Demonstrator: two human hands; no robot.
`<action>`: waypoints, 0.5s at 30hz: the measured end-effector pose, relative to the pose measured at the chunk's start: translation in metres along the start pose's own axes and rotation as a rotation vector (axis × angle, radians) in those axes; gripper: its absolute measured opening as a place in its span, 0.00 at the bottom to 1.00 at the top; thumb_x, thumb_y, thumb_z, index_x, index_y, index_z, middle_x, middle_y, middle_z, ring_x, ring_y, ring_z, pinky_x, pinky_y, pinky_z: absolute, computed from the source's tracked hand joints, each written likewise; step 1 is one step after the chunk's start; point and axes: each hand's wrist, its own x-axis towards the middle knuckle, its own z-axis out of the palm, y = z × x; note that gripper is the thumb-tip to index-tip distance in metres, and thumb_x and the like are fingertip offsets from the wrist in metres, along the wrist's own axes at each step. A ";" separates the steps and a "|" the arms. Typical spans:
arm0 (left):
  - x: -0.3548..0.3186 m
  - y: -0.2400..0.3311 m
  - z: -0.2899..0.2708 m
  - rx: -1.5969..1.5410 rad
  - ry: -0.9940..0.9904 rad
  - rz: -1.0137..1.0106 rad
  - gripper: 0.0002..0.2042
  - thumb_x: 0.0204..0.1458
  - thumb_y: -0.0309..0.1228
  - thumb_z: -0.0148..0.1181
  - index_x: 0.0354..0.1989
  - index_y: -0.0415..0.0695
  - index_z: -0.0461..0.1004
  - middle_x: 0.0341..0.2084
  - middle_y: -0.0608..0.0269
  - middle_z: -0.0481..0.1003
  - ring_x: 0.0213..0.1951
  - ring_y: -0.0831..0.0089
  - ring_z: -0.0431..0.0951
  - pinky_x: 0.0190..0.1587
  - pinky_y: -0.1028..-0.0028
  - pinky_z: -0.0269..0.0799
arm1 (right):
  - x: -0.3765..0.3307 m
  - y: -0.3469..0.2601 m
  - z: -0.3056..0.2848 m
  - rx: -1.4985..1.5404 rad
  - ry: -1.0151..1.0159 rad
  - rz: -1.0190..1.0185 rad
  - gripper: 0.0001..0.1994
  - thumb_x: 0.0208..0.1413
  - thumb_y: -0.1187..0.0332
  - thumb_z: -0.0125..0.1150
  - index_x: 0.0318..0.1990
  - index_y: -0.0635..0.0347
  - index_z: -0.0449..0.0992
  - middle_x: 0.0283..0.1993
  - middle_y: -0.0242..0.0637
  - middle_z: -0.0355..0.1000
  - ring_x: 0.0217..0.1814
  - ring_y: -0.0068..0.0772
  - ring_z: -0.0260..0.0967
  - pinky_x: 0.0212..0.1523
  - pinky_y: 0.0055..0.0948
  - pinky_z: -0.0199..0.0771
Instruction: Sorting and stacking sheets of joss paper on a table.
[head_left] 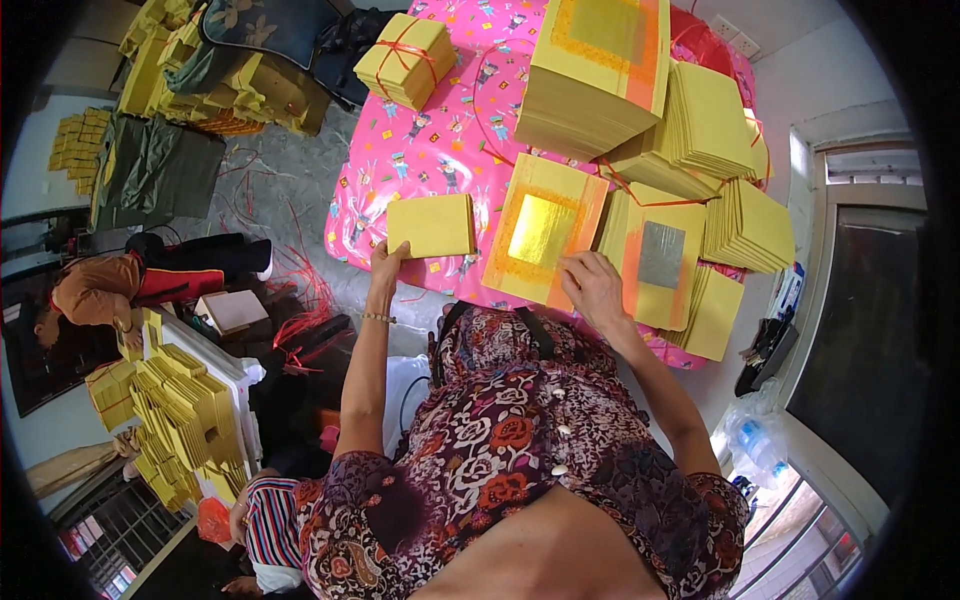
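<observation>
My left hand (385,262) grips the lower left corner of a plain yellow paper stack (430,225), thumb on top, at the near edge of the pink-covered table (440,130). Beside it to the right lies joss paper with a shiny gold foil square (540,228) and an orange border. My right hand (595,290) is at its right edge, fingers bent and pinched together on it. Just right of that hand, a second pile of joss paper bears a silver foil square (661,255).
A tall block of foil paper (590,110) stands at the back, with fanned yellow stacks (710,120) to its right. A bundle tied with red string (405,62) sits far left. Red strings (300,320) litter the floor. Other people (105,290) are at left, near another paper-laden table (185,410).
</observation>
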 end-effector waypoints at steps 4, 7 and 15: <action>0.002 -0.001 -0.001 0.019 0.009 -0.005 0.15 0.53 0.28 0.66 0.47 0.37 0.73 0.37 0.63 0.78 0.36 0.77 0.77 0.39 0.77 0.74 | 0.001 0.000 0.000 -0.001 0.007 -0.001 0.09 0.50 0.72 0.64 0.40 0.59 0.78 0.37 0.35 0.71 0.43 0.39 0.69 0.43 0.37 0.70; 0.002 -0.001 -0.001 0.085 0.010 0.012 0.15 0.54 0.28 0.66 0.47 0.37 0.72 0.37 0.63 0.78 0.36 0.77 0.77 0.40 0.77 0.73 | 0.001 0.000 0.000 0.007 0.005 0.006 0.09 0.50 0.72 0.64 0.40 0.59 0.78 0.37 0.35 0.71 0.42 0.39 0.69 0.44 0.37 0.69; 0.000 -0.001 -0.003 0.056 -0.056 0.069 0.13 0.54 0.28 0.65 0.45 0.38 0.73 0.36 0.65 0.78 0.36 0.78 0.77 0.42 0.76 0.73 | 0.002 0.001 0.001 -0.012 0.020 -0.001 0.09 0.49 0.72 0.64 0.39 0.59 0.79 0.37 0.35 0.71 0.43 0.39 0.69 0.44 0.37 0.69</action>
